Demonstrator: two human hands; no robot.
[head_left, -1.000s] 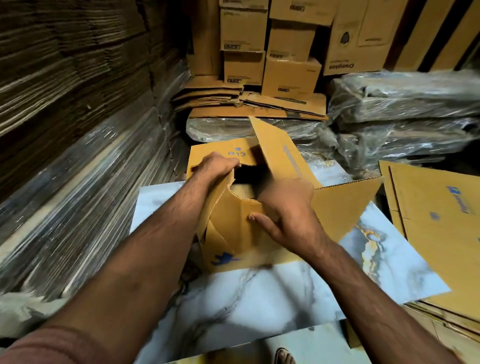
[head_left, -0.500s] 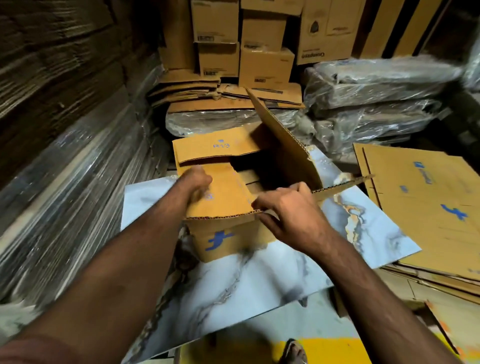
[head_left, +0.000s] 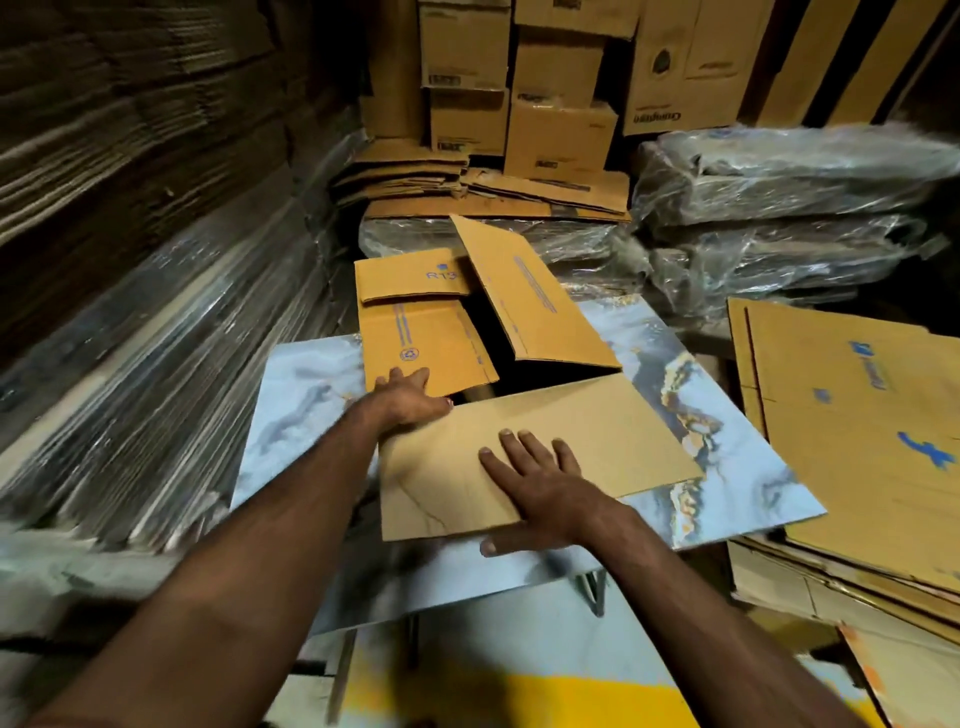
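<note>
The box (head_left: 410, 280) sits on the bench (head_left: 301, 415), under both hands. The left hand (head_left: 410, 395) presses flat on the side flap (head_left: 426, 348). The right hand (head_left: 540, 483) lies spread, fingers straight, on the near flap (head_left: 597, 431). Best to pin the side flap while the near one swings squarely over. Earlier the right hand curled round the box's edge.
</note>
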